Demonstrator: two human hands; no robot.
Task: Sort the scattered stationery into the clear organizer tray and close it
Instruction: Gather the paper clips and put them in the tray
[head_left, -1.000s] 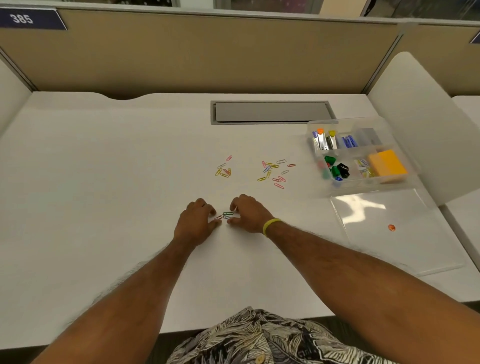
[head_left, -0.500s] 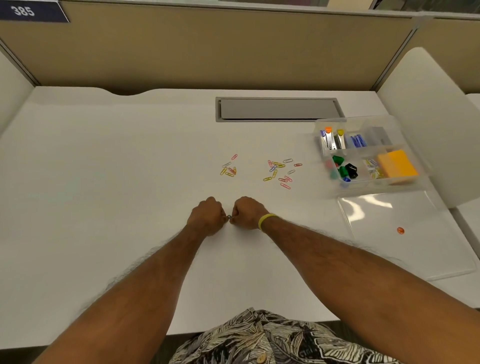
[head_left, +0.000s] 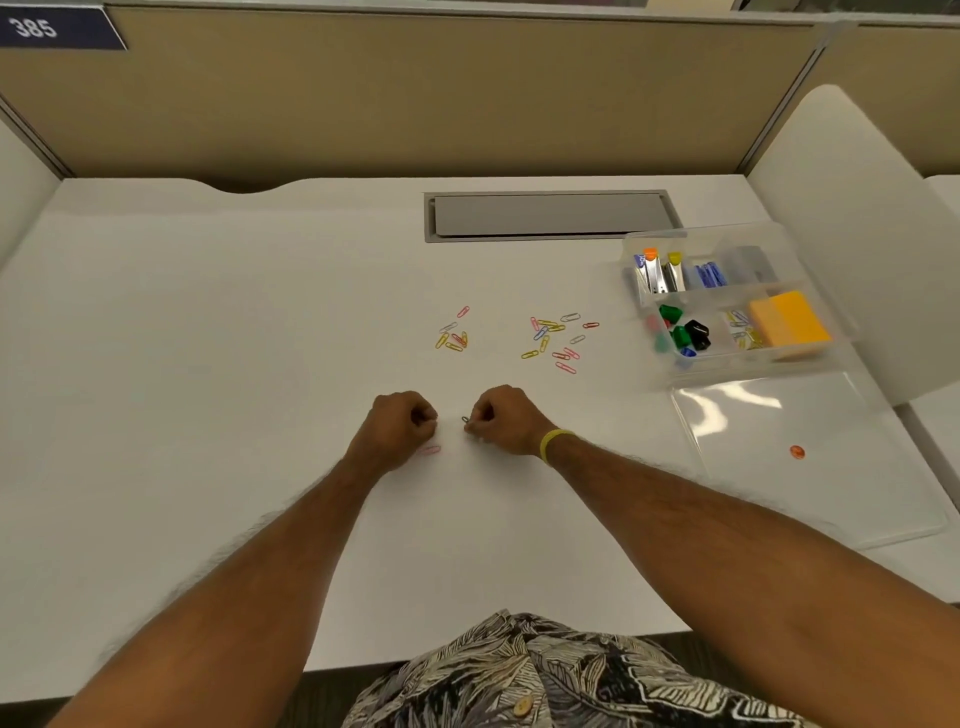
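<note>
On the white bench (head_left: 156, 364), the left grip (head_left: 402, 423) is resting, fingers curled, just beside a pink paper clip (head_left: 429, 450); whether it is holding anything, I cannot tell. The right grip (head_left: 498, 418) is pinching a dark paper clip (head_left: 465, 420). Beyond, 2 clusters of paper clips (head_left: 558, 338) are lying left of the clear organizer tray (head_left: 737, 371), its lid (head_left: 831, 483) lying open.

Bare forearms, yellow wristband (head_left: 551, 445), black-and-white leaf-print shirt (head_left: 545, 675)
</note>
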